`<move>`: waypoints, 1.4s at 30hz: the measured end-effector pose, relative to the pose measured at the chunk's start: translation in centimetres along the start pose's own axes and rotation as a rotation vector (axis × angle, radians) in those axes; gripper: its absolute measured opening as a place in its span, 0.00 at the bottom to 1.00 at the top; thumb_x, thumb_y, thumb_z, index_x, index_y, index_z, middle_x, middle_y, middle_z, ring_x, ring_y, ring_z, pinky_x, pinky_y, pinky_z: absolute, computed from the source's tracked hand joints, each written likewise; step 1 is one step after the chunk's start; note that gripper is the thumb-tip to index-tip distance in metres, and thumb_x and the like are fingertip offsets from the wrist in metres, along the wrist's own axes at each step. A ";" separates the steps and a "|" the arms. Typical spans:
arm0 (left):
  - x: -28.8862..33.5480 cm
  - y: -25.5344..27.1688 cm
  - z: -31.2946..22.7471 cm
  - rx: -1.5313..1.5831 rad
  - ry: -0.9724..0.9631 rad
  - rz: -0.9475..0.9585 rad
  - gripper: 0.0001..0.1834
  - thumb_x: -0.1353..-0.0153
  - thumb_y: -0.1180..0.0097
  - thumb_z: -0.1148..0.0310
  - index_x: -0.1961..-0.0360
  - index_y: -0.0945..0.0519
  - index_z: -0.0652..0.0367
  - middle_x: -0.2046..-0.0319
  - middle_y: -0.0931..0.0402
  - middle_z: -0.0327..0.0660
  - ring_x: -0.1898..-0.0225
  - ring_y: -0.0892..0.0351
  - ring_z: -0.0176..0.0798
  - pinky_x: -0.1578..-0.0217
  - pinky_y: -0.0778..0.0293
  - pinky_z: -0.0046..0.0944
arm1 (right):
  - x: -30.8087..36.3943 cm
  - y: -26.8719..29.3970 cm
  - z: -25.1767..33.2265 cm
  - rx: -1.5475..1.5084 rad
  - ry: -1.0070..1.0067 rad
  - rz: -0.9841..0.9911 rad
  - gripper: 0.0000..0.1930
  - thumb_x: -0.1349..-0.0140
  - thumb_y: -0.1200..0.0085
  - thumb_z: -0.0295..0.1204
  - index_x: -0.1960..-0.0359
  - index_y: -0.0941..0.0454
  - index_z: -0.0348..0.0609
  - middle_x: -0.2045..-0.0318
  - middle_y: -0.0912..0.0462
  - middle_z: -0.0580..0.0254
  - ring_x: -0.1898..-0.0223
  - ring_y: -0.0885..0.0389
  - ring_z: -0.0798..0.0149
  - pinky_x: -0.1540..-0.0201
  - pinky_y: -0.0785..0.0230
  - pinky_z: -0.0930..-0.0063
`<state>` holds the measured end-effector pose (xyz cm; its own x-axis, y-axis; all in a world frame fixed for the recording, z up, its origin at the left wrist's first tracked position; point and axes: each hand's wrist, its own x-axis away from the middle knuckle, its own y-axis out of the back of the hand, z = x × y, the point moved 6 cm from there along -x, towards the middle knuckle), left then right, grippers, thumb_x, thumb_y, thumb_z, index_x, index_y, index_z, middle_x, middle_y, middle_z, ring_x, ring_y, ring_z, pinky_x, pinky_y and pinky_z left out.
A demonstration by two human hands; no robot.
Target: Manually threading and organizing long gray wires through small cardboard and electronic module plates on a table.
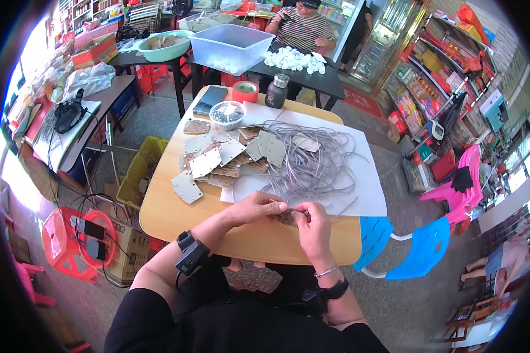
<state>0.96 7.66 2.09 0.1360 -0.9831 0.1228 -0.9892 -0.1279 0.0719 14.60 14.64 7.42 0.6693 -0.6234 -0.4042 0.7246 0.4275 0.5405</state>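
Note:
At the table's near edge, my left hand (pixel 254 208) is closed on a small brown, thin plate (pixel 284 218), mostly hidden by the fingers. My right hand (pixel 313 228) is pinched beside it, fingertips close to the left thumb. A grey cord seems to be in the right fingers; a length of cord shows just right of that hand. Beyond the hands lies a loose tangle of grey cords (pixel 312 170) on a white sheet (pixel 364 185). To its left is a pile of flat plates (pixel 206 163), some pale grey, some brown.
Behind the pile stand a round tub of small parts (pixel 227 115), a phone (pixel 210 101), a red tape roll (pixel 245 92) and a dark bottle (pixel 277 91). A co-worker (pixel 305 26) sits at a black table with white pieces. A blue chair (pixel 415 250) is at right.

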 end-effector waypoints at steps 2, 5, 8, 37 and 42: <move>0.0 0.1 -0.1 0.040 -0.007 -0.027 0.29 0.40 0.49 0.45 0.56 0.22 0.65 0.68 0.21 0.43 0.67 0.23 0.33 0.64 0.27 0.35 | 0.2 0.0 -0.3 0.005 0.011 -0.030 0.05 0.47 0.45 0.20 0.70 0.29 0.40 0.73 0.26 0.59 0.69 0.26 0.56 0.68 0.33 0.66; -0.1 0.3 0.1 0.107 0.102 -0.031 0.30 0.36 0.54 0.47 0.56 0.24 0.69 0.68 0.21 0.47 0.68 0.19 0.38 0.65 0.23 0.34 | 0.1 0.4 -0.4 0.051 0.064 -0.085 0.04 0.47 0.46 0.21 0.71 0.29 0.39 0.73 0.26 0.58 0.71 0.26 0.56 0.70 0.34 0.66; -0.5 0.3 0.7 0.084 0.121 -0.036 0.26 0.34 0.56 0.49 0.61 0.23 0.67 0.71 0.20 0.43 0.70 0.21 0.35 0.67 0.27 0.33 | 0.1 0.4 -0.3 0.036 0.055 -0.077 0.04 0.45 0.46 0.22 0.71 0.28 0.39 0.74 0.25 0.60 0.72 0.26 0.59 0.70 0.34 0.68; -1.4 0.5 0.9 -0.090 -0.028 -0.179 0.15 0.37 0.48 0.61 0.64 0.22 0.65 0.74 0.25 0.35 0.69 0.27 0.27 0.68 0.31 0.29 | 0.6 0.5 -0.1 0.180 0.337 -0.100 0.03 0.49 0.47 0.22 0.74 0.29 0.39 0.75 0.26 0.56 0.72 0.25 0.52 0.70 0.32 0.66; -0.8 0.1 -0.1 -0.084 0.027 -0.173 0.16 0.40 0.44 0.62 0.63 0.20 0.66 0.71 0.22 0.37 0.68 0.26 0.28 0.65 0.30 0.29 | 0.1 0.6 -1.9 -0.317 -0.111 0.191 0.05 0.46 0.45 0.27 0.72 0.27 0.39 0.76 0.24 0.63 0.71 0.25 0.67 0.67 0.33 0.72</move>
<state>0.74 8.42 2.10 0.3059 -0.9434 0.1282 -0.9431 -0.2817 0.1769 15.38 16.10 6.25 0.7876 -0.5730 -0.2265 0.6154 0.7131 0.3359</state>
